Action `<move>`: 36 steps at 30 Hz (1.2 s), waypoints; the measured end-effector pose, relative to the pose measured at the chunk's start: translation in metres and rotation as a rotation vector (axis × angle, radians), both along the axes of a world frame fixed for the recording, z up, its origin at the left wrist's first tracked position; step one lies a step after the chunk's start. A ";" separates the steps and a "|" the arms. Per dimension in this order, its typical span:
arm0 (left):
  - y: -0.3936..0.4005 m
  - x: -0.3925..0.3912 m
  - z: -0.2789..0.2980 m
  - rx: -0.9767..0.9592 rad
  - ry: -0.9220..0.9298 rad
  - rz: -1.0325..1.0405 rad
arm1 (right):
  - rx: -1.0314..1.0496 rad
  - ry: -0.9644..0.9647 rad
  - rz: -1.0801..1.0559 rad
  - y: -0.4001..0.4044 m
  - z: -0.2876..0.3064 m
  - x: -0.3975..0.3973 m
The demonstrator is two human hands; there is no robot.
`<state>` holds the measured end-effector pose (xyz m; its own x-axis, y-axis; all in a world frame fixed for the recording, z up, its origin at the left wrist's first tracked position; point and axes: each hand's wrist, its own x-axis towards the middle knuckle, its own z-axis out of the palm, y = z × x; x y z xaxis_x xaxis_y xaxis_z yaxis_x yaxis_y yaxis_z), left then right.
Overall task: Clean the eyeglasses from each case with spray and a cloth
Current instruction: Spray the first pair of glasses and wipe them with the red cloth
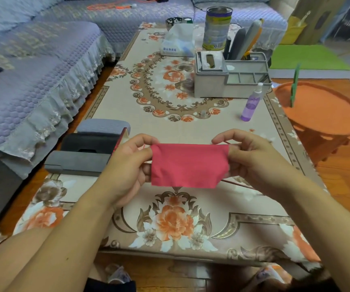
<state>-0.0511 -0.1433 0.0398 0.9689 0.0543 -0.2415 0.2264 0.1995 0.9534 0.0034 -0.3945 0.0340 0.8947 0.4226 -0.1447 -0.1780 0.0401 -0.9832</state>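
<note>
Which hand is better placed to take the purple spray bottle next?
Probably the right hand: the spray bottle stands ahead on its side of the table, while the left hand is nearer the cases. Both now pinch the red cloth.

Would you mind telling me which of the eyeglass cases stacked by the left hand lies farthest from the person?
The light grey fabric-covered case, at the far end of the row; the black case and the dark grey case lie nearer the person.
</note>
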 end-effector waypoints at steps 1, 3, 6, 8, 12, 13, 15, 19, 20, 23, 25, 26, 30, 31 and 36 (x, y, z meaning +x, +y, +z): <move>-0.001 0.000 0.000 -0.017 0.015 0.006 | 0.007 0.027 -0.002 0.000 0.000 -0.001; -0.001 0.000 -0.001 -0.010 0.032 0.014 | 0.000 0.049 0.004 0.002 0.001 -0.003; 0.001 0.001 -0.003 0.055 0.007 -0.007 | -0.061 0.019 0.015 0.003 0.001 -0.004; 0.003 0.000 -0.003 0.087 -0.068 -0.043 | -0.125 -0.077 0.031 0.002 0.008 -0.006; 0.015 -0.010 0.009 -0.250 -0.212 -0.203 | 0.095 -0.132 0.077 0.002 0.037 -0.019; 0.015 -0.012 0.013 -0.376 -0.164 -0.234 | 0.169 -0.038 0.046 0.004 0.037 -0.020; 0.008 -0.010 0.008 -0.461 0.053 -0.197 | 0.163 0.180 -0.061 0.008 0.024 -0.018; -0.008 -0.008 -0.002 -0.332 0.251 -0.070 | -0.033 0.235 -0.142 0.011 0.003 -0.013; -0.008 -0.008 -0.001 -0.336 0.221 -0.053 | -0.048 0.199 -0.157 0.009 0.005 -0.013; -0.003 -0.005 0.001 -0.265 0.133 0.007 | -0.041 0.149 -0.147 0.005 0.013 -0.010; -0.003 -0.003 -0.001 -0.247 0.101 0.029 | -0.020 0.168 -0.120 0.006 0.014 -0.010; -0.002 -0.002 -0.002 -0.228 0.081 0.033 | -0.023 0.157 -0.121 0.006 0.014 -0.009; 0.000 -0.002 -0.002 -0.109 -0.012 0.028 | -0.095 0.016 -0.148 0.006 0.017 -0.009; 0.001 -0.003 0.000 -0.097 -0.032 0.037 | -0.086 -0.006 -0.152 0.006 0.018 -0.009; -0.001 -0.005 0.004 -0.097 -0.019 0.054 | 0.010 0.015 -0.187 0.008 0.018 -0.010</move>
